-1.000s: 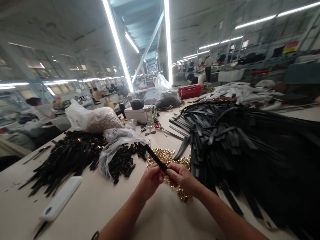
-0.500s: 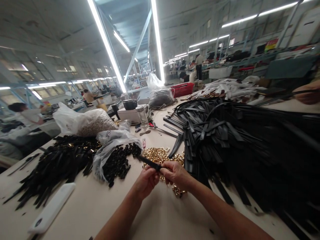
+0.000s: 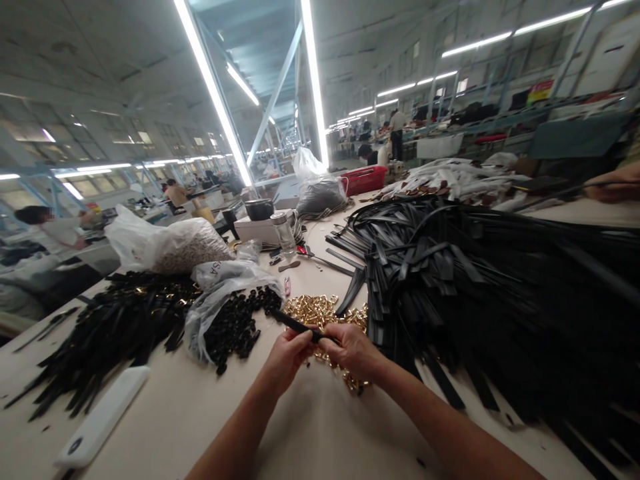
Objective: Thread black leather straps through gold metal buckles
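Lower than before, the strap (image 3: 295, 324) slanted over the near-left part of the buckles (image 3: 313, 308). On their near side, my left hand (image 3: 284, 360) and right hand (image 3: 353, 350) pinched it with closed fingers, close together, probably for steady control, leaving its far end free.

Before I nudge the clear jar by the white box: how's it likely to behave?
Probably easy to tip if pushed high: the jar stands upright, taller than wide. Likely fragile, since its clear wall looks like glass. If toppled, its rounded side could let it roll.
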`<state>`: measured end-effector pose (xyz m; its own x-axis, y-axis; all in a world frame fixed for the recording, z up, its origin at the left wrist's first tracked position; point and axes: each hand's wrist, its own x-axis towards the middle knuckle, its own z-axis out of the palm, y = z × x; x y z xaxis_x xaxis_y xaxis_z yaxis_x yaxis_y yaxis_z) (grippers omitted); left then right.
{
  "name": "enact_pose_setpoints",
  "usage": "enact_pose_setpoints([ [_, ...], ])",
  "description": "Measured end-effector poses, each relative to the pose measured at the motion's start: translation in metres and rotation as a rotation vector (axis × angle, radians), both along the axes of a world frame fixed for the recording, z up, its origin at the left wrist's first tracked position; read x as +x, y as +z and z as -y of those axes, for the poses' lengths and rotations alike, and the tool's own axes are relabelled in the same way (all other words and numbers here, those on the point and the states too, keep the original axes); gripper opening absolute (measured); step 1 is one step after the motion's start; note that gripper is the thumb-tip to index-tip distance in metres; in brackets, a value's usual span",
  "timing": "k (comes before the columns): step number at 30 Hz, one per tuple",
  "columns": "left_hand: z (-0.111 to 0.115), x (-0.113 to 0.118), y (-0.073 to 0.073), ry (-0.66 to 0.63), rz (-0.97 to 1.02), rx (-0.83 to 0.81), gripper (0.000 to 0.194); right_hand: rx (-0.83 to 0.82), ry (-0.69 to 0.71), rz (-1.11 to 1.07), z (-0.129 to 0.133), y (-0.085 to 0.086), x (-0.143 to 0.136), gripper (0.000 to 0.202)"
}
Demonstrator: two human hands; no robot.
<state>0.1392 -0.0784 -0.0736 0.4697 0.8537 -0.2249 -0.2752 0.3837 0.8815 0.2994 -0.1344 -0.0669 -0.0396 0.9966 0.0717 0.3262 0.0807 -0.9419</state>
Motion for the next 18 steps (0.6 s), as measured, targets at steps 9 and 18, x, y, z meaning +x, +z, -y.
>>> enact_pose_setpoints([
  [9,-0.0005,-0.0005,-0.0036,0.068,-0.183,0.349,0.024,0.119,-0.063,0.251,-0.001,0.0013,0.0029,0.023],
  [18,0.0034,0.0026,0.004,0.013,-0.074,0.222,0.03,-0.044,0.12,-0.009,-0.0012,-0.0064,0.0003,0.036],
])
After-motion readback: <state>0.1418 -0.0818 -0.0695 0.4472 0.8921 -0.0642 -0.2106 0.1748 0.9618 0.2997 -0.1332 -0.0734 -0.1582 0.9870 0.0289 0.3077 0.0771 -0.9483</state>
